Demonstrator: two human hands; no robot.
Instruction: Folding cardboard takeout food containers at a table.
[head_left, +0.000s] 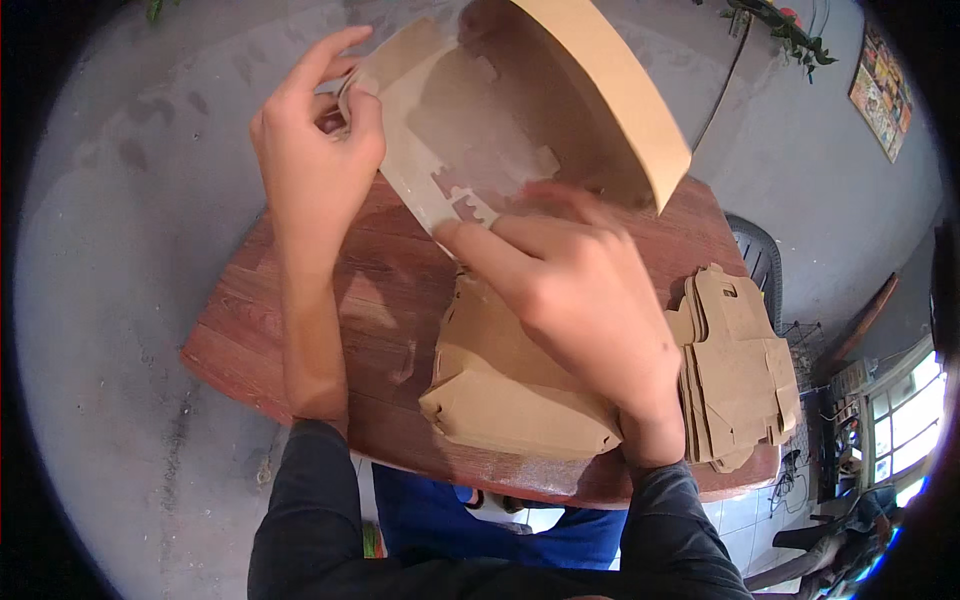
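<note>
A partly folded cardboard box is held up, tilted, over the far side of the table. My left hand pinches its left edge between thumb and fingers. My right hand, somewhat blurred, grips the box's lower edge with the thumb beside notched cut-outs; some of its fingers reach over the inner side. Below the right hand a second folded cardboard piece lies on the table near the front edge, partly covered by that hand and forearm.
The reddish wooden table has a stack of flat cardboard blanks at its right end. A dark plastic chair stands behind that end. A grey wall rises at the left, and a window shows at the far right.
</note>
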